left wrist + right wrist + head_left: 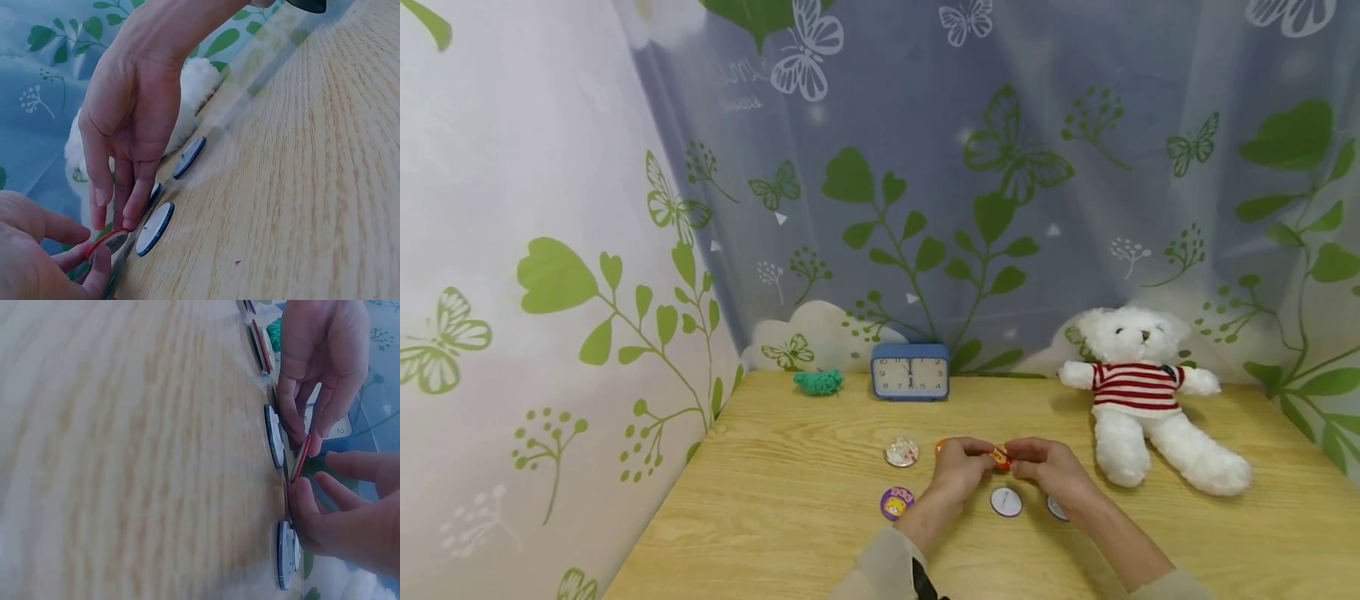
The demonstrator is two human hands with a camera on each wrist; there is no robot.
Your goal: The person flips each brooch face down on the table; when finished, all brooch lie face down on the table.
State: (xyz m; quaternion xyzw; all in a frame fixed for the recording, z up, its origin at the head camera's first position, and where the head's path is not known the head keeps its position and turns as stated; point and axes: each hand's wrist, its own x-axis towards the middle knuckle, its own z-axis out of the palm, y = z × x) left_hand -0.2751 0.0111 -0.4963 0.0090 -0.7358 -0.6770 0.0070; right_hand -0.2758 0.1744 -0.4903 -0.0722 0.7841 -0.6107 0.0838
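Note:
A small round red badge (998, 457) is tilted up between the two hands, just above the table. My left hand (958, 475) pinches it by the edge, thumb and fingers on its two faces, as the left wrist view also shows. My right hand (1060, 473) is at the badge's other edge; its thumb (302, 494) touches the rim while the other fingers stand apart from it. White-backed badges (1006, 502) (156, 229) lie face down below the hands, one partly hidden by the right hand. An orange badge (939, 447) shows partly behind the left hand.
Left of the hands lie a clear glittery badge (901, 452) and a purple bear badge (897, 503). A blue clock (910, 372) and a green knitted-looking item (818, 382) are at the back of the wooden table (737, 517). A white teddy bear (1138, 387) sits at right.

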